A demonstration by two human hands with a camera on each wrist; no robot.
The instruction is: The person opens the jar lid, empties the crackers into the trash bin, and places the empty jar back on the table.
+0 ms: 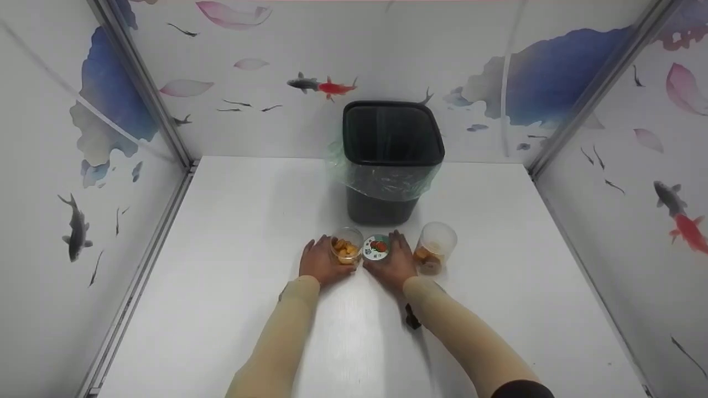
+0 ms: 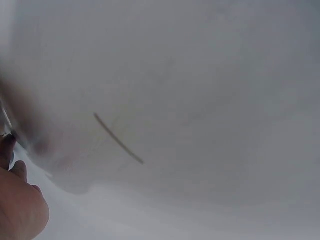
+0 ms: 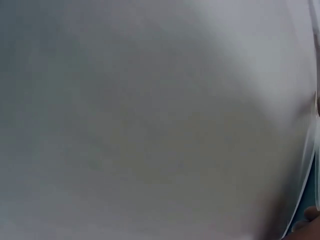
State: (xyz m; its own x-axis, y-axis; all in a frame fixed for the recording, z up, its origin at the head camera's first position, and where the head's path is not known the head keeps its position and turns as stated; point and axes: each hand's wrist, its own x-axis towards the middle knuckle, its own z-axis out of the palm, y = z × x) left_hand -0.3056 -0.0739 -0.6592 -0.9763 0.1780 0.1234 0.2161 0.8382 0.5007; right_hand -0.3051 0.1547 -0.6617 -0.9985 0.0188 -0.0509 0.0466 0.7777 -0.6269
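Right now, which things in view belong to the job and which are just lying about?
In the job:
clear tub of orange pieces, held by the left hand
printed lid, gripped by the right hand

Apparently just lying about:
second tub, untouched
black bin with plastic liner

A black square bin with a pale-green plastic liner (image 1: 381, 211) blocks the way forward, just beyond the clear round tub of orange pieces (image 1: 355, 236) and round green-and-white printed lid (image 1: 376, 248), which leave hardly a gap between them. A clear plastic jar (image 1: 446, 242) bars the right hand's (image 1: 394, 265) outer side; the white counter (image 1: 238, 221) offers passage left of the left hand (image 1: 319, 262) and right of the jar.
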